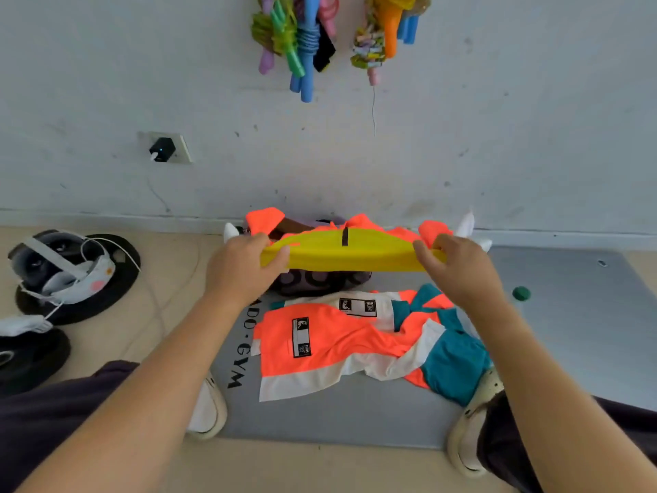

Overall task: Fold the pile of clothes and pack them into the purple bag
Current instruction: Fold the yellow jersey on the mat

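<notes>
Nearest us our knees and pale shoes sit at the near edge of the grey mat point(569, 314), which lies on the tiled floor and carries the work. On the mat, toward its middle, lies the pile point(355, 346): two or more shirts in orange, white and teal, spread loosely and overlapping, not yet folded. Beyond it, raised in the air over the mat's far edge, we hold a yellow and orange shirt point(348, 250) stretched flat between both hands. Our left hand point(245, 268) pinches its left end, thumb over the cloth and fingers under; our right hand point(458, 268) grips the right end the same way, fingers curled round the hem. Just under and behind the held shirt sits the purple bag point(320, 281), at the far edge near the wall, mostly hidden by the cloth, so we cannot tell how wide its mouth stands or what already lies in it. We judge the step in hand to be packing this one folded shirt, with the pile still to do, so the task looks early or midway. The next move calls for lowering the shirt level into the bag's mouth, keeping both grips tight so the fold does not sag open, then letting go only once it rests inside. Off the mat's right part lies a small green cap point(521, 293).
</notes>
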`<state>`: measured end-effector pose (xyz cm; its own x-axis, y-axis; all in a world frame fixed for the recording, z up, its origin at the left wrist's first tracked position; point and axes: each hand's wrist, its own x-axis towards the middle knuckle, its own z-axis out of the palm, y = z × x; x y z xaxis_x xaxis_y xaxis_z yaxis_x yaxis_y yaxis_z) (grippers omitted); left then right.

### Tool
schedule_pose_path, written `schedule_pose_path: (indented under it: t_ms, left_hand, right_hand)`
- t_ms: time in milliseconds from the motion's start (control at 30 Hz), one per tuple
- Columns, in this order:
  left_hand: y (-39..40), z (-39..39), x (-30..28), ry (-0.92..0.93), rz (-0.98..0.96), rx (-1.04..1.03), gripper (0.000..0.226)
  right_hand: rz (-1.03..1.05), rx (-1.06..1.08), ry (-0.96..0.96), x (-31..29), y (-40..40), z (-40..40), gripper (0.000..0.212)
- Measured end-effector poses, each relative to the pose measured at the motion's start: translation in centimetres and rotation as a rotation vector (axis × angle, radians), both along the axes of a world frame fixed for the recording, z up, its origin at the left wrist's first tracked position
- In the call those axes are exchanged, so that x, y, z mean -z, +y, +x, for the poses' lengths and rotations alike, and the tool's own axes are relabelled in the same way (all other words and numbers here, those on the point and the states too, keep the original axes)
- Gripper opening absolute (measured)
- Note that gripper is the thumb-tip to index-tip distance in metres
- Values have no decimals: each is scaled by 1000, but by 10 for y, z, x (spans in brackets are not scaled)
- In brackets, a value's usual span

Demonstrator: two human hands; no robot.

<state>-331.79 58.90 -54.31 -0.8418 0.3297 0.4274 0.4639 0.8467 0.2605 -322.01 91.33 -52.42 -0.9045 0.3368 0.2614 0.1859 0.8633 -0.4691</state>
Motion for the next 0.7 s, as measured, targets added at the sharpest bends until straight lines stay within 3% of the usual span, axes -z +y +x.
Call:
schedule_pose_path:
  t_ms: [133,267,333,433,500,567,600,700]
  left_hand:
    - [8,26,80,-305,22,-54,51]
    - [9,55,168,-723,-46,-118,55]
    - [4,71,205,-942,-89,-162,60]
    - [-2,90,253,-1281,-353,-114,66]
    - [0,91,272,-1557,-538,-96,84]
    - [5,80,279,-1747,-598,-157,84]
    - [8,72,281,-1702,-595,-136,70]
    - [16,45,284,-1148,-453,-75,29]
  right_hand:
    - [-107,39,-168,79,-6,22,43]
    - [-85,3,-487,171,-15,46,33]
    - [-181,68,-640,208,-20,61,34]
    - [-159,-31,-1059,252,-27,74,44]
    - [-128,-125,-1376,274,-28,73,59]
    - [-171,-139,-1544,285,-24,65,55]
    - [-171,-131,-1561,288,-23,59,49]
    - [-19,-142,-1302,299,-19,36,43]
